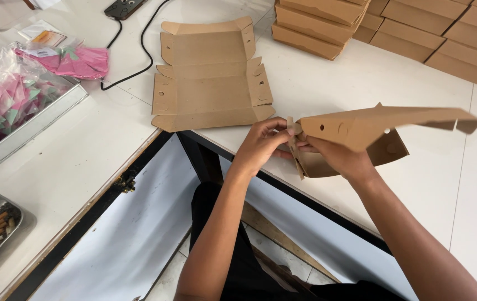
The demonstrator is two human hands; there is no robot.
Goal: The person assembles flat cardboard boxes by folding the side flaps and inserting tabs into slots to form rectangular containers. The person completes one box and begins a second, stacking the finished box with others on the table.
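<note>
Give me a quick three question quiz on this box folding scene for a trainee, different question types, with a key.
1. True or false: both hands grip the half-folded box at its left corner.
2. Where does the flat box blank lie? A) in front of the hands on the table B) inside the steel tray C) on the floor
3. Fill in: the stacked boxes sit at the ____ edge of the table.

Key: 1 true: left hand, right hand. 2 A. 3 far.
</note>
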